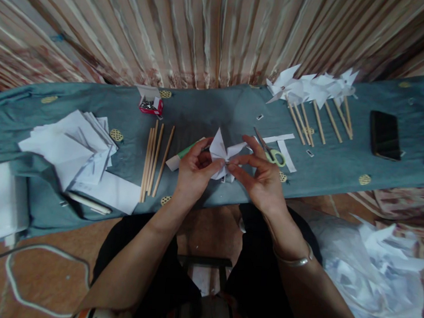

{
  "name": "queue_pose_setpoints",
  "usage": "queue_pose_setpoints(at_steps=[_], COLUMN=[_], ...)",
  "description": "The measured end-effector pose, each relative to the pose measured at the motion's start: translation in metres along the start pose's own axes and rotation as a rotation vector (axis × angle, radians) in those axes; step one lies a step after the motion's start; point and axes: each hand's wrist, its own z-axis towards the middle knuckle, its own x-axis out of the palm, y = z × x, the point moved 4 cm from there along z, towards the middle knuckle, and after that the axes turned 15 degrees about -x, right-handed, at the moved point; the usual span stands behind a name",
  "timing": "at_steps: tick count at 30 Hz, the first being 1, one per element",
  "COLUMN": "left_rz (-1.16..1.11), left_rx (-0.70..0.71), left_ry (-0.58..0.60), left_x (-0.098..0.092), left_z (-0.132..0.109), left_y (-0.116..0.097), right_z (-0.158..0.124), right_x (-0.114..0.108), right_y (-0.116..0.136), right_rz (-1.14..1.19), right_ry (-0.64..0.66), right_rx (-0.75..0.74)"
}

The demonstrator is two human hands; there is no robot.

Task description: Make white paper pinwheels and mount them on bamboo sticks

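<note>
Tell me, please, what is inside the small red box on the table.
The open red box holds small, shiny, metallic-looking pieces, too small to identify. They cover its bottom, so anything beneath them cannot be seen.

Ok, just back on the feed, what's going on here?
A person is holding a folded white paper pinwheel in both hands: the left hand grips one side of the pinwheel, while the right hand's fingers are at its centre. Pinwheels on sticks lie to the right, toward the far edge of the cloth-covered table. To the left are loose wooden sticks and a pile of white paper pieces. Green-handled scissors lie by the right hand.
</note>
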Motion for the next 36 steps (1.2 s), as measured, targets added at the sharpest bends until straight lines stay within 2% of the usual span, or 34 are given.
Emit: queue_pose_setpoints(at_steps=[15,22,26,31,36], left_rz=[-0.068,-0.066,-0.111,-0.212,-0.244], left_rx=[-0.031,-0.036,-0.037,-0.070,-0.109], left_ry=[0.076,0.043,-0.021,-0.074,-0.064], left_x=[0.002,0.002,-0.003,-0.011,-0.010], left_z=[0.003,0.004,0.006,0.009,0.007], left_y=[0.000,0.004,0.005,0.005,0.005], right_z=[0.001,0.000,0.000,-0.002,-0.007], right_x=[-0.004,-0.005,-0.012,-0.025,-0.014], right_y=[0.003,0.009,0.013,-0.006,-0.031], right_rz=[0.003,-0.049,-0.053,-0.140,-0.308], right_ry=[0.033,0.036,0.017,-0.039,0.042], right_rx=[-0.029,-0.066,-0.099,-0.059,-0.072])
